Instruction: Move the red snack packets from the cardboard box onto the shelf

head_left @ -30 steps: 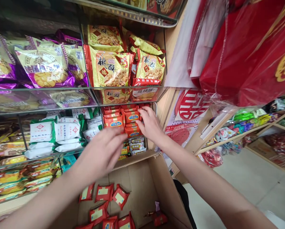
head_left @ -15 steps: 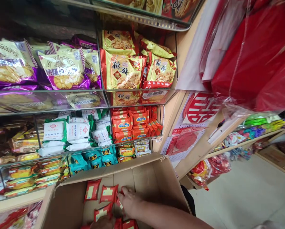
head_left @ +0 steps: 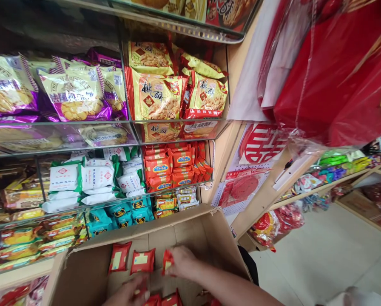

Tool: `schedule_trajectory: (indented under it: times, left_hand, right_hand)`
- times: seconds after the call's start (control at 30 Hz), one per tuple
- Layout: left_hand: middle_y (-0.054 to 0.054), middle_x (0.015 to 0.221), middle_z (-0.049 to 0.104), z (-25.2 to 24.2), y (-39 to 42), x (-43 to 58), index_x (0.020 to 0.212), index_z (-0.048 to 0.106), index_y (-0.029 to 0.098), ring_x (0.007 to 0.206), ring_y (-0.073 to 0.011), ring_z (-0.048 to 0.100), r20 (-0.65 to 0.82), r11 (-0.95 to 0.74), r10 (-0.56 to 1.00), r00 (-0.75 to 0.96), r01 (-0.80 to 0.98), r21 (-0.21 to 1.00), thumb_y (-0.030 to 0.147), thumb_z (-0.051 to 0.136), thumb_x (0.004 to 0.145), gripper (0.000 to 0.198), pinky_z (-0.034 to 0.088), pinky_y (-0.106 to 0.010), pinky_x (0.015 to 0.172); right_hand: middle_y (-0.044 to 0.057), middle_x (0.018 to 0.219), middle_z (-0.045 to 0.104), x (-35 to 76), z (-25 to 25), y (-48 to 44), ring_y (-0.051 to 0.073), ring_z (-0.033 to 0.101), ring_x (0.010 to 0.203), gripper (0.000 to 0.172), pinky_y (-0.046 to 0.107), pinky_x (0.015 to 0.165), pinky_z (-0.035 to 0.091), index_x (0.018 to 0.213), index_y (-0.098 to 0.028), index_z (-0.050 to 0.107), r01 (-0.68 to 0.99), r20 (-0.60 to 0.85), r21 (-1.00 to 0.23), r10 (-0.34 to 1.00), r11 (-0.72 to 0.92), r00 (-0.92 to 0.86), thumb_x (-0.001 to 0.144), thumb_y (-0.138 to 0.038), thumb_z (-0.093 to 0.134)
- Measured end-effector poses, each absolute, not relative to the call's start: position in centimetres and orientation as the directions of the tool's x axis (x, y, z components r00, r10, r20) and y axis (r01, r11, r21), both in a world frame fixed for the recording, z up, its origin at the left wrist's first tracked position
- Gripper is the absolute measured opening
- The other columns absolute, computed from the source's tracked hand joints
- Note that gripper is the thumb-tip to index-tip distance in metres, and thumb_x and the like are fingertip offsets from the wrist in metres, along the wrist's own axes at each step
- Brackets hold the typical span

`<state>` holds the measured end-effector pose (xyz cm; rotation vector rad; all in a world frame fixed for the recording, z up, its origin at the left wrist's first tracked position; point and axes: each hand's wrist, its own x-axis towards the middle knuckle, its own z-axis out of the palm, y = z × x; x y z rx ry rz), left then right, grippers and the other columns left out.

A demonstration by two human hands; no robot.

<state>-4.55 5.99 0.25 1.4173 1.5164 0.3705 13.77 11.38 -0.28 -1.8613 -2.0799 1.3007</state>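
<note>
Both my hands reach down into an open cardboard box (head_left: 209, 231) that holds several small red snack packets (head_left: 142, 261). My right hand (head_left: 182, 262) is closed on one red packet (head_left: 167, 260), which stands tilted up off the box floor. At the bottom edge my left hand (head_left: 129, 293) lies low among the packets, its fingers blurred and partly cut off, with a red packet at its fingertips. Straight above the box, a shelf compartment holds stacked red-orange packets (head_left: 174, 163).
Glass-fronted shelves (head_left: 82, 140) hold purple, yellow, white-green and teal snack bags. Red plastic-wrapped goods (head_left: 331, 72) hang at the upper right. A wooden side shelf (head_left: 318, 187) carries colourful sweets. The pale tiled floor (head_left: 331, 255) lies to the right.
A second ago both hands were up at the red-orange packets on the shelf. They dropped into the box, and my right hand has now lifted one red packet.
</note>
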Motion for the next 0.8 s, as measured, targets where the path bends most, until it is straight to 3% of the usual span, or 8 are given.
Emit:
schedule_trajectory:
  times: [0.07,0.1,0.2,0.3,0.47,0.63,0.8]
  left_hand:
    - [-0.015,0.114,0.060,2.7,6.2,-3.1,0.114,0.051,0.013,0.102,-0.0266,0.057,-0.424,0.385,0.906,0.007,0.403,0.830,0.060,0.048,0.068,0.065,0.043,-0.036,0.083]
    - [-0.013,0.108,0.062,4.0,6.3,-2.2,0.118,0.045,0.016,0.091,-0.0246,0.061,-0.461,0.453,0.887,-0.041,0.273,0.848,0.060,0.044,0.071,0.065,0.046,-0.034,0.073]
    - [0.001,0.066,0.062,7.4,6.4,0.6,0.101,0.052,0.019,0.060,-0.0155,0.058,-0.289,0.288,0.957,-0.002,0.063,0.955,0.051,0.052,0.072,0.043,0.041,-0.023,0.050]
    - [0.007,0.055,0.050,9.2,6.4,2.1,0.079,0.055,0.021,0.055,-0.0109,0.050,-0.168,0.169,0.984,-0.054,0.015,0.985,0.043,0.059,0.071,0.023,0.041,-0.020,0.054]
    - [0.003,0.068,0.056,9.9,6.5,2.9,0.082,0.054,0.020,0.069,-0.0142,0.052,-0.072,0.080,0.993,-0.098,0.072,0.994,0.047,0.056,0.071,0.029,0.043,-0.023,0.064]
    - [0.003,0.062,0.054,10.5,6.5,3.6,0.074,0.054,0.021,0.061,-0.0142,0.048,0.073,0.010,0.966,-0.247,0.320,0.947,0.043,0.045,0.078,0.024,0.039,-0.024,0.058]
    - [0.004,0.055,0.050,11.1,5.9,3.4,0.066,0.055,0.022,0.057,-0.0124,0.046,0.162,-0.061,0.945,-0.284,0.334,0.941,0.038,0.053,0.074,0.018,0.037,-0.021,0.056]
  right_hand:
    - [0.004,0.091,0.063,15.1,2.1,11.2,0.017,0.059,0.078,0.032,0.030,0.069,0.047,0.094,-0.020,0.057,0.653,-0.387,-0.750,0.870,-0.104,-0.305,0.067,-0.038,0.061]
    - [0.002,0.090,0.062,15.5,3.4,11.0,0.013,0.058,0.073,0.032,0.026,0.065,0.047,0.097,-0.021,0.054,0.525,-0.347,-0.840,0.879,-0.136,-0.326,0.073,-0.041,0.054]
    - [0.000,0.080,0.059,16.0,6.5,9.8,0.008,0.051,0.060,0.031,0.019,0.053,0.042,0.093,-0.018,0.052,0.025,-0.250,-0.965,0.892,-0.260,-0.378,0.075,-0.043,0.053]
    - [-0.001,0.070,0.053,15.6,8.2,8.9,0.009,0.047,0.058,0.033,0.018,0.049,0.037,0.080,-0.017,0.054,-0.166,-0.179,-0.959,0.944,-0.230,-0.279,0.073,-0.049,0.055]
    - [-0.004,0.061,0.045,15.3,8.5,9.1,0.009,0.042,0.057,0.035,0.020,0.053,0.035,0.067,-0.018,0.047,-0.117,-0.008,-0.993,0.986,0.012,0.169,0.079,-0.050,0.044]
    - [-0.005,0.053,0.040,14.9,8.5,8.9,0.010,0.038,0.052,0.036,0.021,0.049,0.030,0.060,-0.019,0.037,0.177,0.110,-0.982,0.962,0.067,0.248,0.084,-0.046,0.037]
    - [-0.005,0.055,0.043,15.0,10.0,8.3,0.010,0.041,0.051,0.028,0.021,0.049,0.032,0.068,-0.019,0.042,0.212,0.214,-0.964,0.937,0.158,0.274,0.084,-0.042,0.039]
